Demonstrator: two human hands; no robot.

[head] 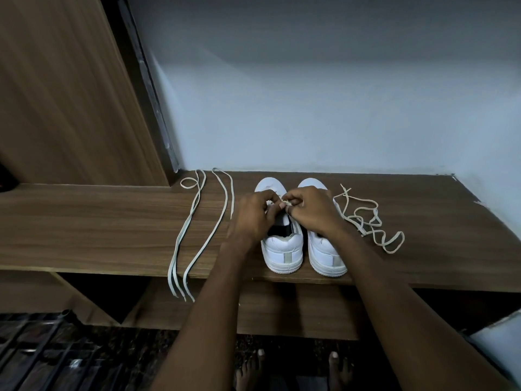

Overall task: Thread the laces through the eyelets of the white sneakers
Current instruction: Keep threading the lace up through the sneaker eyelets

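Sneakers sit side by side on the wooden shelf (112,221), heels toward the camera, toes to the wall; left shoe (282,249), right shoe (327,258). Both hands meet over the front of the left shoe. Right hand (313,210): fingers curled, pinching a lace end (286,204) between thumb and fingertips. Left hand (253,213): fingers curled in at the left shoe's eyelet area, seems to grip the shoe's upper or the same lace; exact contact hidden by the knuckles.

Step, as I judge it: early threading on the left shoe, lace tip being fed at a front eyelet. No crossed lace shows on either shoe, though the hands cover most of the eyelet rows, so progress is low or cannot be fully told.

Outward: tangled lace (366,221) lies loose on the shelf just right of the right shoe, likely the one being worked, though the link to the pinched end is hidden behind the hand. Flat laces (197,235) lie stretched out well left of the shoes, ends hanging over the shelf edge.

Next move probably needs: push the tip through the hole, catch it on the other side, pull slack from the tangle without knotting it.
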